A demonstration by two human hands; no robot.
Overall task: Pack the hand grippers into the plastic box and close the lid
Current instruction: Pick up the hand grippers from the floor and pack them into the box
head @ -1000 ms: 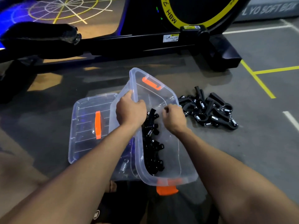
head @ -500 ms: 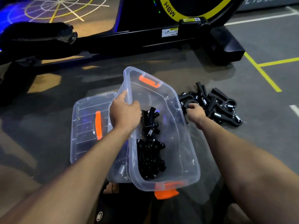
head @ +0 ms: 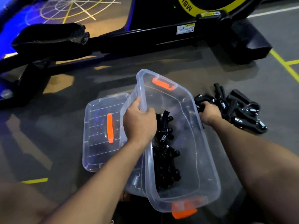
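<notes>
The left hand (head: pixel 140 122) grips the long left rim of the clear plastic box (head: pixel 191 110), with the fingers curled over the edge and the thumb on the outer side. The box is tilted, its open side turned toward the person and toward the right, and it has one orange latch (head: pixel 163 84) at the far end and another orange latch (head: pixel 183 211) at the near end. Inside the box, along its lower left wall, lies a row of black hand grippers (head: pixel 165 157) with metal springs. The right hand (head: pixel 208 113) is outside the box, just beside its right wall, and its fingers are curled around one black gripper at the near edge of a loose pile (head: pixel 239 110) on the floor (head: pixel 202 67). The pile lies to the right of the box, touching or nearly touching it. The clear lid (head: pixel 97 135), with an orange handle (head: pixel 110 127) in its middle, lies flat on the floor to the left of the box, and the box partly covers its right edge. Behind all this stands a black exercise machine (head: pixel 161 34) with a yellow ring, and yellow lines are painted on the gray floor.
</notes>
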